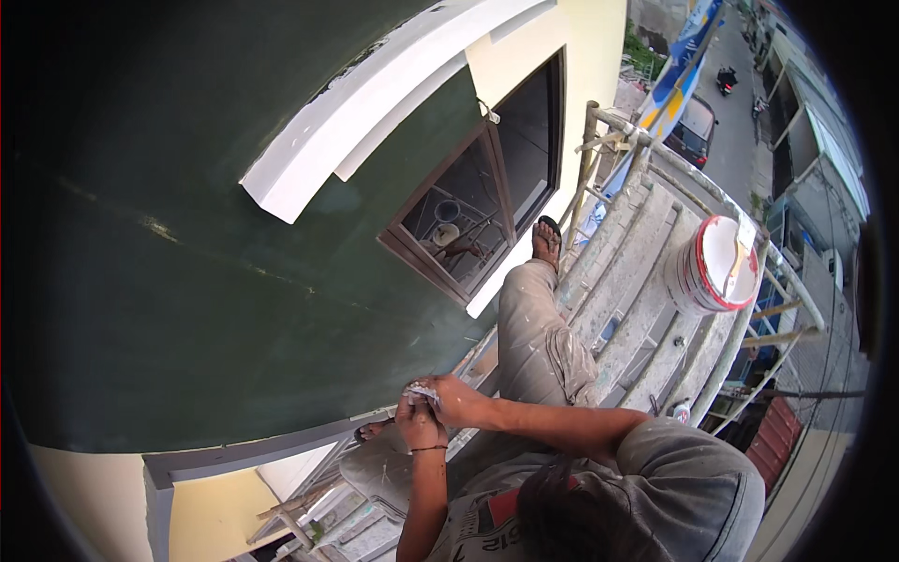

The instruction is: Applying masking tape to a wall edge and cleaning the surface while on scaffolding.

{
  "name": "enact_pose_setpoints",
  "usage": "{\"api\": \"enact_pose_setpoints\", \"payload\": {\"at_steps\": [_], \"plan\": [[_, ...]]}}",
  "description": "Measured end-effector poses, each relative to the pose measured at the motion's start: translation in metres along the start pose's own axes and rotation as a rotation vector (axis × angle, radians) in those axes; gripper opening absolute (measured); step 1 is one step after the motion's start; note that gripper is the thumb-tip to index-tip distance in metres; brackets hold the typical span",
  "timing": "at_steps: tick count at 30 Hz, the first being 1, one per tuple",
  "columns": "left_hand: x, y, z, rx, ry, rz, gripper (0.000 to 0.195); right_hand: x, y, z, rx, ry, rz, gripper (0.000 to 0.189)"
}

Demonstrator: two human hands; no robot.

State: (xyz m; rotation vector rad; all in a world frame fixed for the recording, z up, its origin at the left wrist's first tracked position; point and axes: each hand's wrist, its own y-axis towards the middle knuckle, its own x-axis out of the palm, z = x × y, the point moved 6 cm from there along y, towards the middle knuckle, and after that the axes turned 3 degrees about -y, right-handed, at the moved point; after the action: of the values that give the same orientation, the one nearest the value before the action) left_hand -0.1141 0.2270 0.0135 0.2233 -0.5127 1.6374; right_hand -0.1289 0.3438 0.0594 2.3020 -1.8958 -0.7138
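My left hand (pixel 416 420), with a dark band at its wrist, and my right hand (pixel 453 400) meet in front of the dark green wall (pixel 281 337). Between the fingers of both is a small whitish, crumpled thing (pixel 423 390); its kind cannot be told, and the fingers partly hide it. Further off to the right, a white paint bucket (pixel 685 270) with a red rim stands on the scaffold planks. A paintbrush (pixel 739 256) rests at its mouth, bristle end not clearly seen. Neither hand touches the bucket.
Gapped scaffold planks (pixel 625 281) run beneath my legs, with a metal pipe railing (pixel 716 197) along the outer side. A brown-framed window (pixel 449 218) and a white ledge (pixel 365 105) are at the wall. Far below lies a street (pixel 737 126) with a car and a motorcycle.
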Motion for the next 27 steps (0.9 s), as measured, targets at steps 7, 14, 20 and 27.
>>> {"api": "enact_pose_setpoints", "payload": {"at_steps": [7, 14, 20, 27], "plan": [[0.000, -0.016, 0.032, 0.252, 0.966, 0.313, 0.027, 0.003, -0.033, -0.015, -0.035, -0.248, -0.093, 0.087], [0.017, -0.045, 0.091, 0.568, 0.930, -0.486, 0.045, 0.018, 0.001, -0.024, 0.127, -0.390, -0.562, 0.030], [-0.157, 0.018, 0.009, 0.204, 0.580, -0.050, 0.051, -0.104, 0.177, -0.213, -0.625, -0.343, 0.325, 0.009], [-0.226, 0.064, -0.049, -0.003, 0.563, 0.049, 0.057, -0.121, 0.405, -0.427, -0.775, -0.121, 0.766, 0.017]]}}
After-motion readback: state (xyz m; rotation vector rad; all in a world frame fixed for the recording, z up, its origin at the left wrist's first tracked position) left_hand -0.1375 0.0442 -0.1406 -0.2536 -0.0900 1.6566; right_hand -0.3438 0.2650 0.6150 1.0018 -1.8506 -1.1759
